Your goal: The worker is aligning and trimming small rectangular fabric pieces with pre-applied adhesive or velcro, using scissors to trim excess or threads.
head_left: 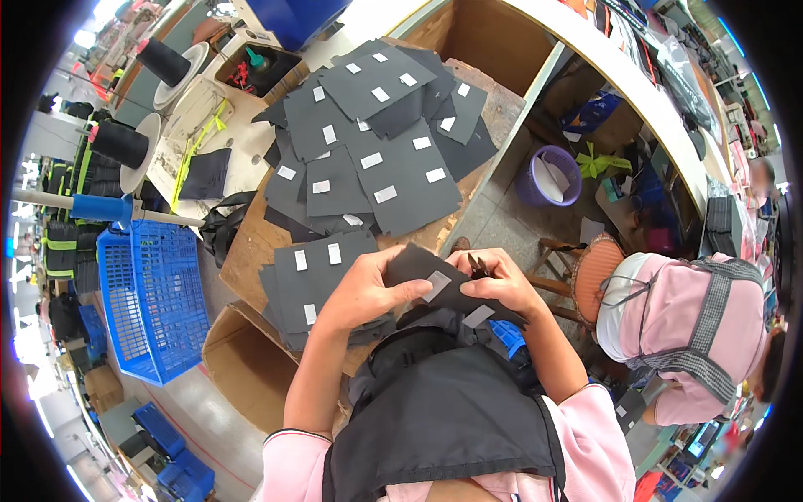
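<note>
Close to my body, both hands hold a dark grey panel (pixel 412 266) with small pale rectangular patches on it. My left hand (pixel 368 289) is closed on its left part, the thumb lying by one patch. Closed as well, my right hand (pixel 506 280) has its thumb pressed on the panel's right part. Small dark thread snips (pixel 478 266) stick up between the fingers of that hand. Just beyond my hands, a pile of similar grey panels (pixel 406 180) with pale patches covers much of the wooden tabletop (pixel 242 255). More such panels (pixel 293 276) lie beside my left forearm.
A blue plastic crate (pixel 150 293) and an open cardboard box (pixel 242 351) stand at left. Black thread cones (pixel 121 144) are by a sewing machine (pixel 251 134). A purple basket (pixel 550 176) sits on the floor at right, near a seated person in pink (pixel 686 326).
</note>
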`<action>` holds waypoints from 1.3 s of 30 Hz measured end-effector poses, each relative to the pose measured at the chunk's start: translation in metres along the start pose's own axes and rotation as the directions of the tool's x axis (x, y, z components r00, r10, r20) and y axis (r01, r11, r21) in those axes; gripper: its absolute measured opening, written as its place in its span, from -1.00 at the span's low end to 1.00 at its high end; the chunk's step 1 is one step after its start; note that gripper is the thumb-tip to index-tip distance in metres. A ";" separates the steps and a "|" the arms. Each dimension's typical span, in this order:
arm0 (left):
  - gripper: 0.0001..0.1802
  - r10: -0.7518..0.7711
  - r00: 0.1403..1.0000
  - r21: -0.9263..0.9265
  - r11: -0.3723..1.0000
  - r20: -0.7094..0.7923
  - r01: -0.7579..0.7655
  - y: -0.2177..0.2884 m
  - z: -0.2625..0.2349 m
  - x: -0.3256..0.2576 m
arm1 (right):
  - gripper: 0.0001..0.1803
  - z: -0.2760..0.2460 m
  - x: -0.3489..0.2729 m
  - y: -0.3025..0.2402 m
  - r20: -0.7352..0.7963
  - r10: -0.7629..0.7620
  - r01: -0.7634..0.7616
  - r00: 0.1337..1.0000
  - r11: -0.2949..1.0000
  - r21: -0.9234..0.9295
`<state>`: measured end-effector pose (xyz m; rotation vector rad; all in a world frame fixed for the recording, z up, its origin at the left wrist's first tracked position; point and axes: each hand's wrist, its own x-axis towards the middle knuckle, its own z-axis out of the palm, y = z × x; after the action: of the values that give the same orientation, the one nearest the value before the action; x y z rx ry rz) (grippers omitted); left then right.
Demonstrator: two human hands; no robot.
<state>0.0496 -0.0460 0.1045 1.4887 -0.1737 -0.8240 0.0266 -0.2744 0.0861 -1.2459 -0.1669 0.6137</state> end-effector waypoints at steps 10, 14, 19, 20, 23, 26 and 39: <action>-0.71 -0.141 0.937 -0.411 0.912 -0.319 -0.003 -0.004 0.025 -0.011 | -0.61 0.049 -0.026 -0.018 -0.213 -0.646 0.051 0.733 0.364 -0.930; -0.74 -0.122 0.949 -0.418 0.908 -0.291 -0.012 -0.006 0.029 -0.012 | -0.62 0.050 -0.017 0.001 -0.226 -0.599 0.088 0.769 0.448 -0.890; -0.75 -0.106 0.946 -0.430 0.902 -0.307 -0.039 -0.003 0.034 -0.016 | -0.63 0.052 -0.014 0.012 -0.216 -0.679 0.127 0.702 0.417 -0.900; -0.75 -0.104 0.947 -0.429 0.903 -0.304 -0.038 -0.004 0.035 -0.017 | -0.63 0.053 -0.014 0.013 -0.218 -0.680 0.124 0.700 0.416 -0.901; -0.77 -0.086 0.946 -0.423 0.904 -0.314 -0.057 -0.004 0.036 -0.017 | -0.65 0.057 -0.017 0.014 -0.255 -0.658 0.127 0.708 0.475 -0.871; -0.78 -0.104 0.948 -0.470 0.881 -0.302 -0.053 -0.002 0.040 -0.016 | -0.66 0.058 -0.017 0.015 -0.300 -0.660 0.127 0.689 0.517 -0.846; -0.82 -0.079 0.926 -0.488 0.865 -0.369 -0.120 -0.004 0.058 -0.010 | -0.66 0.051 -0.031 0.010 -0.358 -0.711 0.143 0.606 0.540 -0.830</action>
<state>0.0075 -0.0864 0.1118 1.1116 0.3007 -0.4937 -0.0257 -0.2460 0.1001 -2.0563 -0.1333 -0.5143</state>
